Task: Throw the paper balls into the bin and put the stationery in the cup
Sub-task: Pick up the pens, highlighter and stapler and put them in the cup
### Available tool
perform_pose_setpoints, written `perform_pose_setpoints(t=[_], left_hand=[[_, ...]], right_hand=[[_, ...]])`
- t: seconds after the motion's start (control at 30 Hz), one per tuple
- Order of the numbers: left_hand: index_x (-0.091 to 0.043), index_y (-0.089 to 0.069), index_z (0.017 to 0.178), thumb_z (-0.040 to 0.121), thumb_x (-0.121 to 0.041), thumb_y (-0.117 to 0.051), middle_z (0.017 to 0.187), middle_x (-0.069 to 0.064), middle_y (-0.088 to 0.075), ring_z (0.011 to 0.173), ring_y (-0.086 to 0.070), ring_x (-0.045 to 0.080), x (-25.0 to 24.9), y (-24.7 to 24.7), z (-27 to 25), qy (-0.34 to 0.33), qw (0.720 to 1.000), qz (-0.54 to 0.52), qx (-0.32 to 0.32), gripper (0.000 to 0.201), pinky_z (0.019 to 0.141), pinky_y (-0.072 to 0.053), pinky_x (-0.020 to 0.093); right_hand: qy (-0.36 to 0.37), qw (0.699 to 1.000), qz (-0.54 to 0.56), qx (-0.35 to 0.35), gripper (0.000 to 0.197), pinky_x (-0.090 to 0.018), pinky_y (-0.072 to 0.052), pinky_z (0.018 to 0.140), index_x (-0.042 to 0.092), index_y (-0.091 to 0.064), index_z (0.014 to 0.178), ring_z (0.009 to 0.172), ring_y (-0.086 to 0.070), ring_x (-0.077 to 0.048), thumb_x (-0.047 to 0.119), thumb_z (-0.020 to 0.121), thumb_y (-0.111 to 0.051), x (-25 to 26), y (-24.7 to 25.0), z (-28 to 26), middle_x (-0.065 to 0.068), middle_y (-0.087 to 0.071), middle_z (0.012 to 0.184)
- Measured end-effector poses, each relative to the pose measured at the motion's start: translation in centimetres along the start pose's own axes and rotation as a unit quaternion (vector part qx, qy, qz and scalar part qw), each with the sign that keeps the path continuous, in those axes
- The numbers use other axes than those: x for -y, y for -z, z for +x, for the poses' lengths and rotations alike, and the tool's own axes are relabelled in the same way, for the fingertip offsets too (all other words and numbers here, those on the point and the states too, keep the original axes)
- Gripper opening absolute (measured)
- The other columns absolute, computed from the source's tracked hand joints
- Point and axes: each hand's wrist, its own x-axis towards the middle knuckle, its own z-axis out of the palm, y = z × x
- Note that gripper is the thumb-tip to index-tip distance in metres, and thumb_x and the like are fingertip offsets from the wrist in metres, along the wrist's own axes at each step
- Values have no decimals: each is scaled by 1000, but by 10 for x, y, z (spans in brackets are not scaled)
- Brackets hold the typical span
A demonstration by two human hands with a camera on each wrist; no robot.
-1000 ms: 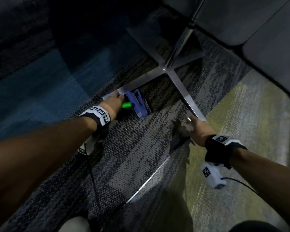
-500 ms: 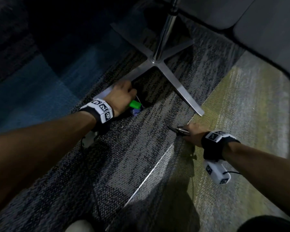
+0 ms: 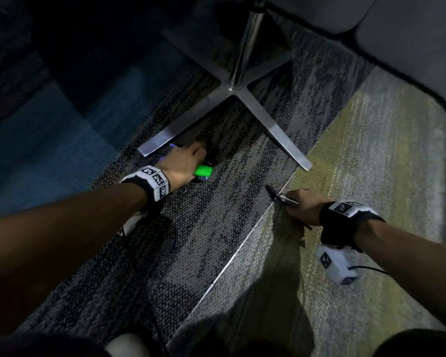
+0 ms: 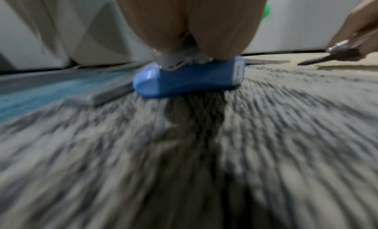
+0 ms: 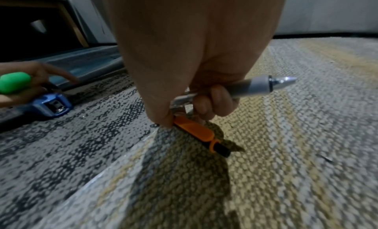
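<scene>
Low over the carpet, my left hand (image 3: pixel 184 162) grips a green marker (image 3: pixel 203 171) in its palm, and its fingers come down over a blue stapler (image 4: pixel 188 78) that lies on the floor. The marker (image 5: pixel 14 83) and the stapler (image 5: pixel 51 106) also show at the left of the right wrist view. To the right, my right hand (image 3: pixel 303 207) is curled round a silver pen (image 5: pixel 255 87) and an orange-and-black pen (image 5: pixel 200 135). Their tips (image 3: pixel 276 194) stick out to the left. No paper balls, bin or cup are in view.
A chrome cross-shaped chair base (image 3: pixel 232 88) stands just beyond both hands; one leg (image 3: pixel 165 136) ends beside my left hand, another (image 3: pixel 283 143) ends near my right. Grey upholstered seats (image 3: pixel 410 34) fill the top right. Grey and yellow-green carpet lies below.
My left hand has moved right over the stapler and now covers it. My right hand has picked up a pen near the chair leg's end and drawn back toward me.
</scene>
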Motion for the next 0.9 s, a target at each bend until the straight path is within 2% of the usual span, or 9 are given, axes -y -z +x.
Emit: perform_pose_setpoints(t=[0.1,0.17,0.3,0.4,0.6,0.67,0.77,0.83,0.9], left_hand=[[-3,-48,116,77,-13,-59,114,19,-58,98,-53,40,-2,-1,-11,-9,999,22,26,41,82,-44,51],[-8,-46,113,75,-12,-62,112,15,-57,100,-51,37,-5,0,-16,-6,999,42,31,41,83,-44,49],[-7,-46,112,84,-21,-58,111,18,-55,101,-52,37,-4,-3,-16,27,1000,-2,6,33,81,-45,49],[-4,-47,109,86,-31,-61,107,22,-54,97,-54,38,-4,-4,-18,37,996,-83,-10,38,79,-44,44],[-12,-41,106,85,-39,-61,102,21,-56,93,-56,37,-8,1,-21,65,993,-102,13,39,81,-46,44],[-14,-40,106,83,-29,-62,98,23,-58,89,-58,39,-10,4,-22,94,987,-126,29,35,79,-48,45],[-12,-46,109,78,-4,-54,96,22,-63,88,-61,36,-8,11,-21,160,969,-185,-14,33,76,-48,39],[-12,-50,110,79,-4,-56,99,19,-66,91,-62,32,-4,16,-22,183,961,-205,-33,33,79,-46,35],[-14,-50,116,78,-7,-60,106,18,-65,96,-61,34,1,15,-24,175,965,-194,-9,40,81,-44,31]], right_hand=[[17,1000,5,10,10,-29,-37,72,20,-57,92,98,-63,-34,29,89,-55,4,5,-1,-16,-68,104],[21,1000,11,9,11,-27,-34,72,17,-59,95,100,-62,-34,26,90,-56,6,8,-3,-17,-67,103],[15,1000,16,14,14,-26,-32,71,22,-50,78,95,-61,-32,26,90,-56,6,11,-9,-9,-55,86],[13,1000,21,11,12,-28,-34,69,18,-50,84,80,-51,-27,26,91,-55,5,13,-12,-8,-53,85],[4,999,32,-14,11,-30,-36,69,15,-53,85,79,-50,-24,25,89,-57,-9,12,-16,-10,-54,85],[-2,999,32,-12,16,-30,-36,69,9,-60,93,79,-50,-24,25,89,-56,-12,10,-17,-10,-54,86],[-11,1000,25,-3,19,-30,-36,69,9,-59,96,80,-50,-24,26,90,-55,-11,9,-18,-10,-54,88],[-7,1000,24,2,12,-29,-34,69,14,-53,89,80,-49,-24,26,91,-54,-8,10,-19,-10,-54,88],[-1,1000,27,9,11,-29,-33,69,15,-51,88,80,-48,-24,25,92,-54,-4,10,-18,-10,-53,87]])
